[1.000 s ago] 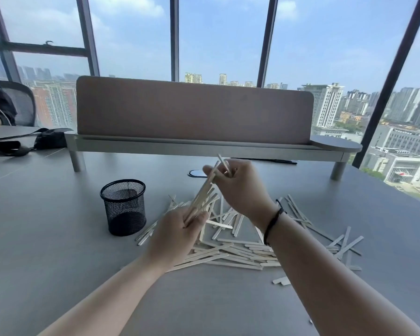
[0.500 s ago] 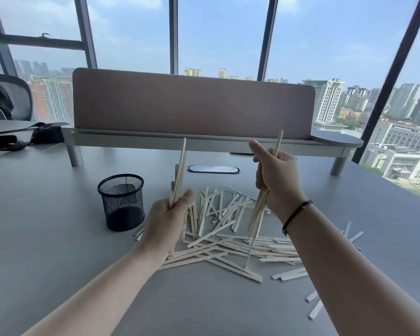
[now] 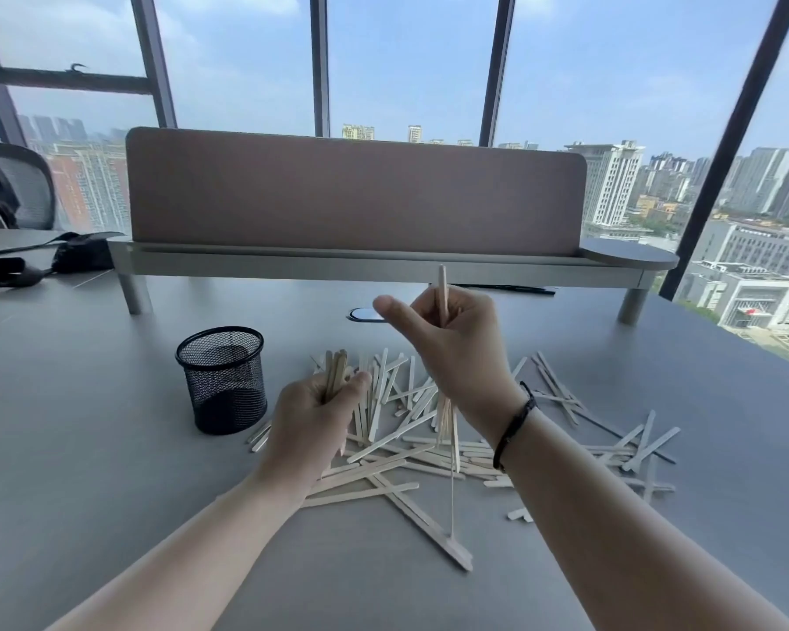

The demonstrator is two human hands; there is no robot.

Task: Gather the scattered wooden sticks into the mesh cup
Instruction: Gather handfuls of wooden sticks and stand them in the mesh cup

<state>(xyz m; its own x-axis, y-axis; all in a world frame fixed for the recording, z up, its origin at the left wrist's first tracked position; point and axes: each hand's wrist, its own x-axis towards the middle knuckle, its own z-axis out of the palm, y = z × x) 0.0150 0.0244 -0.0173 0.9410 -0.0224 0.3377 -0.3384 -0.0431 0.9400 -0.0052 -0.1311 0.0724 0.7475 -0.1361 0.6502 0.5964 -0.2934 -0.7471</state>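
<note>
A black mesh cup point(image 3: 223, 379) stands upright on the grey table, left of a pile of flat wooden sticks point(image 3: 411, 453) that spreads to the right. My left hand point(image 3: 313, 421) is just right of the cup and grips a small bundle of sticks point(image 3: 335, 374) pointing up. My right hand point(image 3: 452, 341) is raised above the pile, thumb stretched left, and holds several sticks point(image 3: 443, 293) upright; their lower ends hang down below the wrist toward the pile. The cup looks empty from here.
A desk divider panel on a raised shelf point(image 3: 356, 261) runs across the back of the table. A black bag point(image 3: 69, 257) and an office chair point(image 3: 14, 184) are at the far left. A black pen point(image 3: 502, 289) lies under the shelf. Windows stand behind.
My left hand has dropped lower toward the table with its bundle. My right hand has moved left toward the centre, its sticks now nearly vertical.
</note>
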